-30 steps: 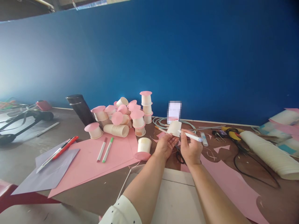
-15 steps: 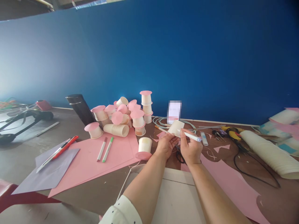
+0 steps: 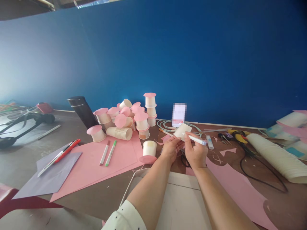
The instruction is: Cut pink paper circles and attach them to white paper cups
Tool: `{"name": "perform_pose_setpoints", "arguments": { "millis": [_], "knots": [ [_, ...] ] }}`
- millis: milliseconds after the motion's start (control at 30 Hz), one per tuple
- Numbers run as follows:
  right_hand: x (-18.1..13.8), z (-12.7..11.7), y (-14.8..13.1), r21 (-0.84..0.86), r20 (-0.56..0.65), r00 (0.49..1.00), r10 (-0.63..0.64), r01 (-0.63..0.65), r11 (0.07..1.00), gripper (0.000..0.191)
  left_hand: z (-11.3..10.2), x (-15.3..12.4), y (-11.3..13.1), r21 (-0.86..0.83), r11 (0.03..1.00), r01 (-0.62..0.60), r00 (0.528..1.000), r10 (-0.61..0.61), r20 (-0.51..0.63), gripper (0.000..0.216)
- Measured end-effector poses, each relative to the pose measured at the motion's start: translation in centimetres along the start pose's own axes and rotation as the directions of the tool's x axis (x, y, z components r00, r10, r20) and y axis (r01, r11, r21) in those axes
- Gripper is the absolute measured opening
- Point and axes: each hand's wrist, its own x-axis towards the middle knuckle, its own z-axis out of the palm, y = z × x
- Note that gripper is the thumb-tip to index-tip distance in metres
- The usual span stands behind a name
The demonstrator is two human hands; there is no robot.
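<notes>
My left hand (image 3: 172, 148) holds a white paper cup (image 3: 182, 130) tilted over the table, its fingers closed around the lower side. A white marker (image 3: 197, 139) with a bluish end is pinched in my right hand (image 3: 196, 154), its tip end at the cup's side. Whether the tip touches the cup is hidden by my fingers. Left of my forearms, a cup with a pink paper disc (image 3: 149, 150) stands disc down. Behind it are several more cups with pink discs (image 3: 141, 120) and a lying stack of plain cups (image 3: 119, 133).
Two markers (image 3: 111, 153) lie on pink paper sheets (image 3: 91, 169); a red cutter (image 3: 63, 152) rests on grey-purple paper (image 3: 48, 179). A black bottle (image 3: 82, 111) stands behind. Rightward are a glue stick (image 3: 209, 142), a black cable (image 3: 254, 179), cut pink paper (image 3: 240, 195) and a long cup stack (image 3: 275, 156).
The cup in my left hand has shifted slightly to the right and turned a little. My right hand with the marker has hardly moved.
</notes>
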Motion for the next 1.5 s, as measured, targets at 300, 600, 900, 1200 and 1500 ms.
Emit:
{"name": "perform_pose_setpoints", "arguments": {
  "millis": [300, 600, 900, 1200, 1500],
  "knots": [
    [0.17, -0.09, -0.19, 0.005, 0.005, 1.0, 0.01, -0.01, 1.0, 0.024, 0.19, -0.16, 0.09, 0.012, 1.0, -0.007, 1.0, 0.007, 0.02, 0.014],
    [0.23, -0.1, -0.13, 0.001, 0.007, 1.0, -0.002, 0.002, 1.0, 0.021, 0.39, -0.3, 0.15, 0.017, 1.0, -0.006, 1.0, 0.006, 0.0, 0.014],
    [0.19, -0.08, -0.14, -0.026, -0.004, 1.0, 0.011, -0.011, 1.0, 0.024, 0.32, -0.24, 0.16, 0.035, 0.999, -0.01, 1.0, 0.011, -0.005, 0.019],
    [0.17, -0.12, -0.25, -0.03, 0.006, 1.0, 0.009, -0.009, 1.0, 0.024, 0.77, -0.59, 0.3, 0.046, 0.999, -0.009, 1.0, 0.01, -0.011, 0.02],
    [0.16, -0.03, -0.06, -0.044, -0.012, 1.0, 0.009, -0.01, 0.999, 0.024, 0.39, -0.27, 0.13, 0.025, 1.0, -0.001, 1.0, 0.002, -0.013, 0.013]
  ]
}}
